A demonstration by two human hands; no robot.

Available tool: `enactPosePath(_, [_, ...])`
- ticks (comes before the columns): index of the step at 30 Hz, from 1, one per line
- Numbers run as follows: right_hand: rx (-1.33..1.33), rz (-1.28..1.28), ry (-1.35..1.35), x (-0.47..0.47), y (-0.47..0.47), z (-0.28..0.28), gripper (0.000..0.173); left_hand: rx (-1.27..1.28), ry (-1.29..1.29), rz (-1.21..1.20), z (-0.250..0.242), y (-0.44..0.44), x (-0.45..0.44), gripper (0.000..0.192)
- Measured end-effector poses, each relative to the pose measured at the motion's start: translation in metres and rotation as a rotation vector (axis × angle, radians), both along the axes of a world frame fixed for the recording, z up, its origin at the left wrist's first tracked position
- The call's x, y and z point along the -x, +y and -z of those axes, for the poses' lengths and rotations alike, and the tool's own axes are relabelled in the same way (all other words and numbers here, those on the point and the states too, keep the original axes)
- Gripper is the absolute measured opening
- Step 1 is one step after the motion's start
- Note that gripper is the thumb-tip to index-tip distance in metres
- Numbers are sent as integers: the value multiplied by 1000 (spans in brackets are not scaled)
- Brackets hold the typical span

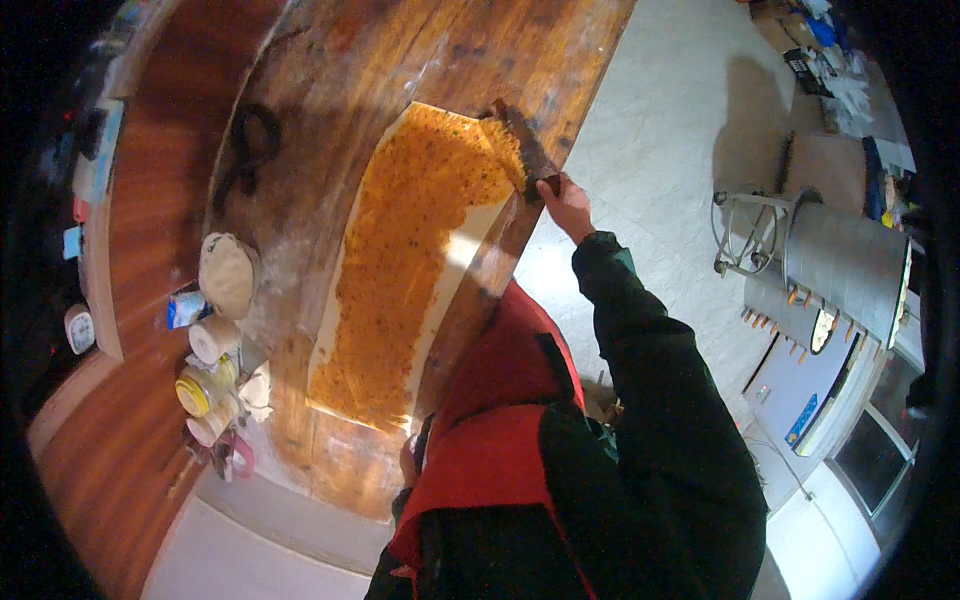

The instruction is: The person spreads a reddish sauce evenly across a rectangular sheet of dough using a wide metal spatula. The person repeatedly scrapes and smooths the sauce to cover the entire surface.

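Note:
A long sheet of pale dough (469,240) lies on the floured wooden table (315,457). Orange-brown, speckled paste (405,255) covers most of it, leaving bare strips along its edges. My right hand (568,206) grips one end of a dark-backed brush (529,139) at the sheet's far right corner. The brush's bristle side faces the paste and seems to touch it. Close to the sheet's near end is my left hand (409,461), mostly hidden behind my red apron (480,457); whether it holds anything is not visible.
Along the table's left side stand a flour-coloured round bundle or bowl (229,274), a blue-and-white packet (186,309), a pale tub (214,337) and a yellow-lidded jar (195,394). A dark looped object (255,142) lies farther up. Right, beyond the pale floor (645,112), are metal drums (847,251) with wooden pegs.

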State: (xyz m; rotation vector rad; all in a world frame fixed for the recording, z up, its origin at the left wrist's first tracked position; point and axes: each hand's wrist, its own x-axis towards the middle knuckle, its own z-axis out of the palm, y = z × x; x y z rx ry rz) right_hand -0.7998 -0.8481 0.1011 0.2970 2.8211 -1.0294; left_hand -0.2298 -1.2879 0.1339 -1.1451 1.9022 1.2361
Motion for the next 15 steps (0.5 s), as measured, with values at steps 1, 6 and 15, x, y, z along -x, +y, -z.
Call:
enactPosePath(1, [22,23,-43,1,4,-7,44,44,-26,89,0,-1,-4,34])
enactPosePath(6, [2,155,-28,-3,14,-9,43,-82,-15,-86,-1,6,-21,34])
enactPosePath(15, [-219,-137,326,-28,-59,-33,35,54,24,-38,14,17,-55,35])
